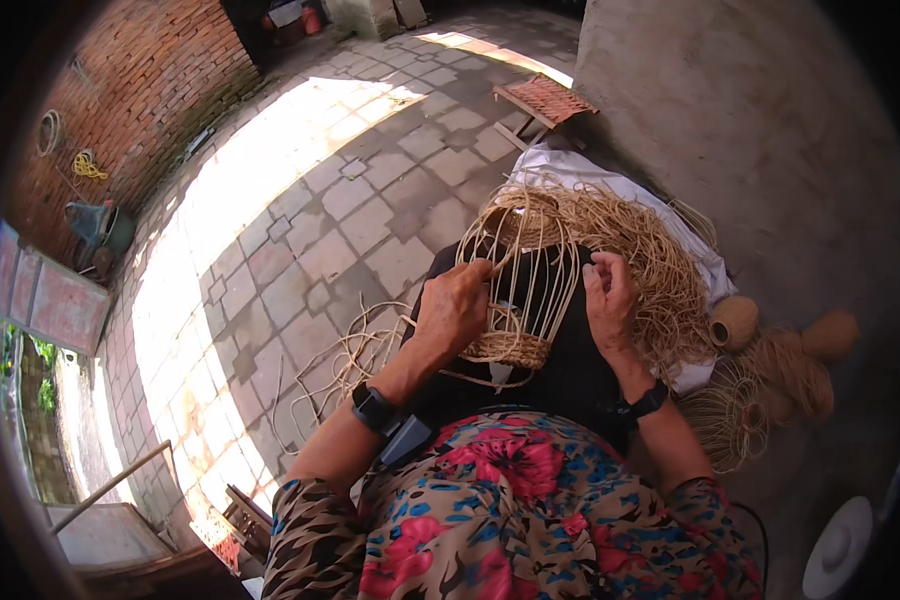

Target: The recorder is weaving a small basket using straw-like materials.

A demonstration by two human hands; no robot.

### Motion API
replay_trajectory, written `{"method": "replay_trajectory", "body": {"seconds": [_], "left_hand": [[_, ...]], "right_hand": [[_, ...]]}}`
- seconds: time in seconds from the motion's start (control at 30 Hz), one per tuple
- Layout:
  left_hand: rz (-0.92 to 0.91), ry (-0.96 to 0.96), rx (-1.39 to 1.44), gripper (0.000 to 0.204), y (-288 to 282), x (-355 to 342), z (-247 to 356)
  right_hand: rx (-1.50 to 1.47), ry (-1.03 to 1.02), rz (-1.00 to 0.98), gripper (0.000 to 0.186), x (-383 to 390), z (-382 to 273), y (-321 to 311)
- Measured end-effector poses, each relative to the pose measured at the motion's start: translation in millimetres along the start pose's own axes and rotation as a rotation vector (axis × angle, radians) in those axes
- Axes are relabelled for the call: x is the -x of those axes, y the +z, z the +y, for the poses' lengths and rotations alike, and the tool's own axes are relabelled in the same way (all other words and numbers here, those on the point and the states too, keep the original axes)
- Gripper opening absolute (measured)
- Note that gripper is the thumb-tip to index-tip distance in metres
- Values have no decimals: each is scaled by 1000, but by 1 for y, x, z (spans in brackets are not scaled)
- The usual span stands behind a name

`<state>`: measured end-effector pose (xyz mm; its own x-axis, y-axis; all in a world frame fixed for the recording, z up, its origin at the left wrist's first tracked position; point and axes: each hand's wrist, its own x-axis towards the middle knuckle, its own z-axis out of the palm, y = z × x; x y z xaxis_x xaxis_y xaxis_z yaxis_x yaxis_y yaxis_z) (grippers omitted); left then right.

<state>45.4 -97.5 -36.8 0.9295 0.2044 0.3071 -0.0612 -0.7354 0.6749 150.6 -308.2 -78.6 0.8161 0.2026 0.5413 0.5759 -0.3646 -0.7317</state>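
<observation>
Across my lap lies a half-woven basket (506, 349) of tan twisted cord. Its near band is densely woven, and long bare cords (544, 285) run from it to a woven round part (526, 222) at the far end. My left hand (454, 308) is closed at the basket's left side, pinching one of the cords. Beside the basket's right side, my right hand (611, 292) is raised with its fingers curled and thumb against them. Anything between those fingertips is too small to make out.
A heap of loose cord (660, 270) lies on a white sheet (705, 262) at the right. Cord balls (735, 322) sit beyond it. More strands (342, 362) trail on the paving at left. A low woven-top stool (547, 100) stands by the wall.
</observation>
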Motion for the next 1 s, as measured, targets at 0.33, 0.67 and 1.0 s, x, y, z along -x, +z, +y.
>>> {"method": "replay_trajectory", "body": {"seconds": [0.33, 0.67, 1.0], "left_hand": [[-256, -244, 442, 29, -23, 2, 10], [613, -493, -610, 33, -228, 121, -249], [140, -254, -465, 29, -166, 92, -172]], "right_hand": [[181, 57, -222, 40, -12, -49, 16], [29, 18, -257, 37, -8, -28, 15], [-30, 120, -357, 31, -21, -39, 17]]}}
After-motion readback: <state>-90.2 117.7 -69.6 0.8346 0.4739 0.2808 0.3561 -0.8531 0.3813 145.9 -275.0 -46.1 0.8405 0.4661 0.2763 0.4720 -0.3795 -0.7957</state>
